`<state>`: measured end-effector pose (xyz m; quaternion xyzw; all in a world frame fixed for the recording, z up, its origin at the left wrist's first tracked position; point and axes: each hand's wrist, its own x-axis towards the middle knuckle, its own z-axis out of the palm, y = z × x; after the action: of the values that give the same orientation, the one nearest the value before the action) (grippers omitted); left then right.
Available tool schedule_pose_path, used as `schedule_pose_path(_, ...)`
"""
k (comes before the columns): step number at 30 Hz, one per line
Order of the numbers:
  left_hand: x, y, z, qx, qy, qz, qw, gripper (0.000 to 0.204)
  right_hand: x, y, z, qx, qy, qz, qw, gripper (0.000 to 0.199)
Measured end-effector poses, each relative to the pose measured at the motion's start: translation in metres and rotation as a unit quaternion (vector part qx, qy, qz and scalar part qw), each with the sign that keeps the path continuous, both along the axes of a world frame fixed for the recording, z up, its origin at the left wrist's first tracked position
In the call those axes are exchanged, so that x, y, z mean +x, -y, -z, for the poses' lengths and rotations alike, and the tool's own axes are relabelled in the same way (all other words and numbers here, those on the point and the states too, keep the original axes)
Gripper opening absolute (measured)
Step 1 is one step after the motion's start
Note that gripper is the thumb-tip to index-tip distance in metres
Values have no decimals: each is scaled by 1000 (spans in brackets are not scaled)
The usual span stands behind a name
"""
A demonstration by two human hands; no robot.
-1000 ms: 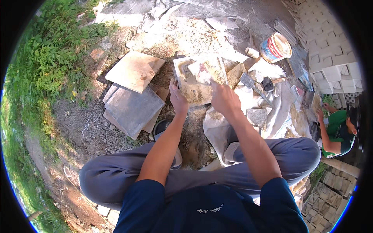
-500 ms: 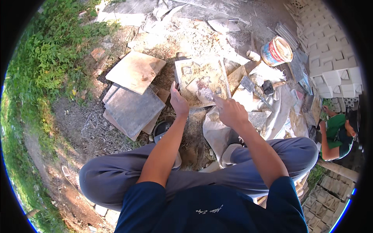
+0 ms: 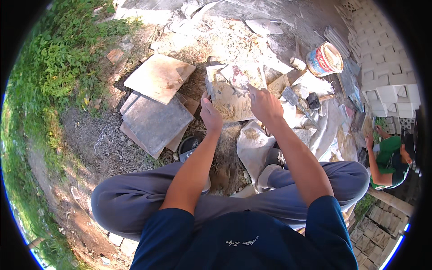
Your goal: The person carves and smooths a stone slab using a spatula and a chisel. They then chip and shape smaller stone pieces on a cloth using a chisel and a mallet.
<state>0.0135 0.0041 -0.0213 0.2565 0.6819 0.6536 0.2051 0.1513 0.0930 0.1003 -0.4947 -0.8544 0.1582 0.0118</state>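
Note:
A square tile (image 3: 231, 105), smeared with sandy mortar-like residue, lies in front of me between my feet. My left hand (image 3: 210, 114) grips its left edge, with some fingers hidden by the tile. My right hand (image 3: 266, 107) is closed around the handle of a trowel (image 3: 238, 75). The trowel's flat, stained blade rests on the far part of the tile. Most of the handle is covered by my fingers.
Several stacked tiles (image 3: 157, 119) lie at left. To the right, a grey-bladed hand tool (image 3: 299, 105) rests on pale sacking (image 3: 321, 130). A bucket (image 3: 325, 59) stands behind it. Pale blocks (image 3: 387, 58) are piled far right, near another person (image 3: 389, 157).
The trowel blade has moved away from me to the tile's far side, baring more of its near surface. My left hand has shifted slightly along the left edge.

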Motion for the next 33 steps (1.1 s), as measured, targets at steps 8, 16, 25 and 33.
schedule_pose_path(8,-8,6,9,-1,11,-42,999,60,20,75,-14,-89,61,-21,994,37)
schedule_pose_path(16,-6,6,6,-25,26,-50,998,65,30,63,-15,-35,25,-57,997,34)
schedule_pose_path(25,-1,3,9,-12,47,-63,997,64,45,39,-13,2,35,0,999,36)
schedule_pose_path(33,-6,-1,12,-68,-14,-91,993,60,55,13,-8,-6,37,18,999,34)
